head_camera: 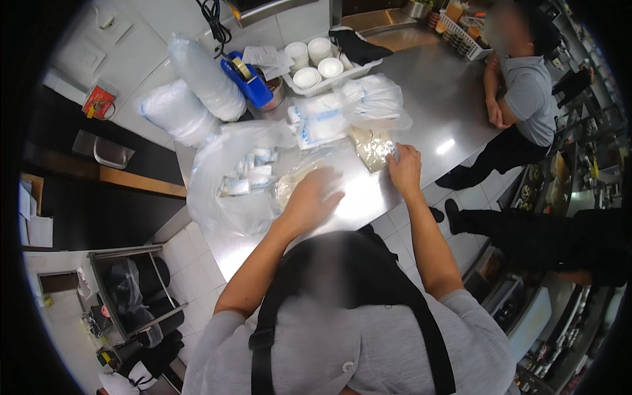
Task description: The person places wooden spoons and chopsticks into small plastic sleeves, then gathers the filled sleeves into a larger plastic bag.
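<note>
My left hand (316, 195), blurred, hovers over or rests by a clear plastic bag of pale thin items (291, 185); I cannot tell whether it grips anything. My right hand (407, 165) touches the right edge of a shiny clear packet with tan contents (373, 148) that lies on the steel counter; whether the fingers pinch it is unclear. Left of my left hand, a large open translucent bag (217, 207) holds several small white and blue packets (254, 173). Beyond the hands lie a white and blue plastic package (318, 118) and a knotted clear bag of white items (373, 96).
Long bags of white items (205, 79) and a blue tape dispenser (249, 81) stand at the back left. A white basket (340, 79) holds stacked white bowls (306, 76). A person (528, 94) stands at the counter's right end; another in dark clothes (543, 242) is at the right.
</note>
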Demonstrator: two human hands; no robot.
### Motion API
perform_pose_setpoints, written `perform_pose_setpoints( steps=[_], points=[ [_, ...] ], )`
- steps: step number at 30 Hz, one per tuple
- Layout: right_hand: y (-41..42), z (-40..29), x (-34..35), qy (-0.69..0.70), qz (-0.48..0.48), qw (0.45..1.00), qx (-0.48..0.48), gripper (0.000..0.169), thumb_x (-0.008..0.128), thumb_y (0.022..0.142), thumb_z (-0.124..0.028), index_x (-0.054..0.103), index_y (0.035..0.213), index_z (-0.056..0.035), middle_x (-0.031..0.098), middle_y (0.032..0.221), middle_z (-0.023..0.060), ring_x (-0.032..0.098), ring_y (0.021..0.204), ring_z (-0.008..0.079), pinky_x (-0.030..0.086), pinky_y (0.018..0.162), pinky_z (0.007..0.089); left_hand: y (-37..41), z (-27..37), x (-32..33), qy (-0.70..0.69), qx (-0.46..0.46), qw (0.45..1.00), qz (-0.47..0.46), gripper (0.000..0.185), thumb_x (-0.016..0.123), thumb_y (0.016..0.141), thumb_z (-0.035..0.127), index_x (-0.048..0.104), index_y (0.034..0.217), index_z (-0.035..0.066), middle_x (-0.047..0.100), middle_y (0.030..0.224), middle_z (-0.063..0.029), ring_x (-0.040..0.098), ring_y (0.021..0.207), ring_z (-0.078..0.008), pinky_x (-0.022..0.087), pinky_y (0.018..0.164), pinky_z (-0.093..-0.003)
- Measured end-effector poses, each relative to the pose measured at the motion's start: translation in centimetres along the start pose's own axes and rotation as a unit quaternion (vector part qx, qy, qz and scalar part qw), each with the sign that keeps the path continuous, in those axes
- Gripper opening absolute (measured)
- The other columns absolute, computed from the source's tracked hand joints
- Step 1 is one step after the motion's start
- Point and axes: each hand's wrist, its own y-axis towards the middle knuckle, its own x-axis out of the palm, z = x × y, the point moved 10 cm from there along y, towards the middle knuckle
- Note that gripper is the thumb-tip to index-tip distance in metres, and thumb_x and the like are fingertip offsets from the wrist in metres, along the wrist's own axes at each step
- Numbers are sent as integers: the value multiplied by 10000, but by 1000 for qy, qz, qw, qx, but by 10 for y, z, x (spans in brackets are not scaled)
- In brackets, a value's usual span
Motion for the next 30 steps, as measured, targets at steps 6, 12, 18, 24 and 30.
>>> perform_pose_setpoints(
  steps=[6,12,18,24,30],
  points=[
    [-13,-1,27,49,-85,993,-70,391,737,883,-120,709,1263,-33,667,1238,193,617,1138,363,497,1003,450,-65,-79,31,223,6,975,12,441,775,888,248,708,1295,92,473,1551,-250,383,1476,-449,302,1229,-535],
    [-47,54,4,284,77,950,108,278,774,873,-139,743,1124,-24,692,1124,147,669,976,256,542,865,379,-68,-66,23,171,9,980,96,323,752,886,171,739,1190,65,511,1500,-252,426,1439,-448,347,1195,-529],
    [-76,51,1,191,50,977,80,208,820,847,-117,748,1012,-11,683,964,77,639,787,168,539,738,313,-49,-39,49,46,69,993,79,255,721,886,106,742,1132,43,610,1375,-213,555,1305,-402,471,1093,-451],
    [-69,46,-7,243,111,955,129,243,823,834,-217,726,952,-29,603,1045,114,608,793,222,523,756,393,-12,-2,105,53,104,993,28,314,712,883,95,728,1196,73,593,1408,-202,565,1274,-399,483,1069,-459],
    [-62,34,-2,105,68,992,24,147,766,860,-189,713,903,-59,602,1011,131,622,826,299,519,776,413,23,24,150,171,132,976,11,450,656,899,138,653,1344,78,452,1556,-222,404,1426,-431,354,1166,-533]
  ],
)
